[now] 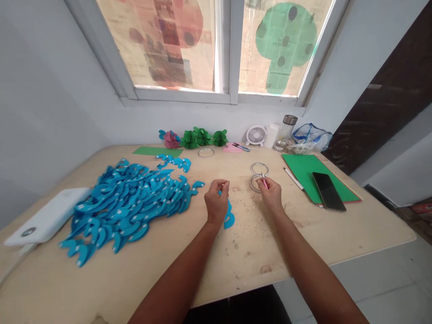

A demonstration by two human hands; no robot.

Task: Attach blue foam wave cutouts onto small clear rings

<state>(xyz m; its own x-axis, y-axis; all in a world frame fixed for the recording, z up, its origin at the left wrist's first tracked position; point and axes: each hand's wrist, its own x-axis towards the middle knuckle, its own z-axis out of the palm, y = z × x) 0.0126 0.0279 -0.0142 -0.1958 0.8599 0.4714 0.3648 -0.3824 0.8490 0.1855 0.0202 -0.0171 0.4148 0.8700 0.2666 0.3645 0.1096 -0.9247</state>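
My left hand (216, 201) is closed, thumb and fingertips pinched together above the table; what they hold, if anything, is too small to make out. Just beside and partly behind it lies a curved blue paper piece (229, 219). In my right hand (271, 194) is a slim pink tool (265, 182) with a thin pointed tip, its exact kind unclear. Under that tip are two thin, pale rings that look like narrow tape rolls: the far ring (259, 168) and the near ring (254, 183), partly covered by my fingers. A big pile of blue paper pieces (135, 202) with small white patches spreads left.
A white device (49, 216) with a cable sits far left. Along the back are green paper shapes (202, 137), another ring (205, 153), a small fan (256, 136) and a glass bottle (285, 132). Right are a pen (293, 178), green sheets (299, 166) and a phone (329, 191).
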